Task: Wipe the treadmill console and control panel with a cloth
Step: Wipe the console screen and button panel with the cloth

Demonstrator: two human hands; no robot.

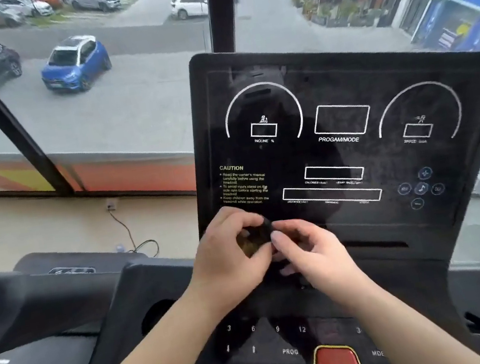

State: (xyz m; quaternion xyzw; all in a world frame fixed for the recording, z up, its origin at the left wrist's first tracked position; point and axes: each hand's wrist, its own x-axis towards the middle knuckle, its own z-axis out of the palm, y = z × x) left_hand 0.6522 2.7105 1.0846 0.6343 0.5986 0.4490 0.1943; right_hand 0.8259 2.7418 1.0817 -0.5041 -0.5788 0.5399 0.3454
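The left hand (229,259) and right hand (312,252) both pinch a dark, bunched cloth (258,233) at centre frame, before the lower left corner of the treadmill console (343,86). The cloth's long axis runs downward, its tail hanging toward the control panel (259,351) at bottom centre.

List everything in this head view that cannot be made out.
- Cloth: bunched between the left hand and right hand. Fingers hide most of it, and its dark fabric merges with the black console, so its size and outline are unclear.
- Control panel: hands and forearms cover its middle, and labels beside the red button are cut short.
- Small captions under the display boxes: too small and blurred to read.
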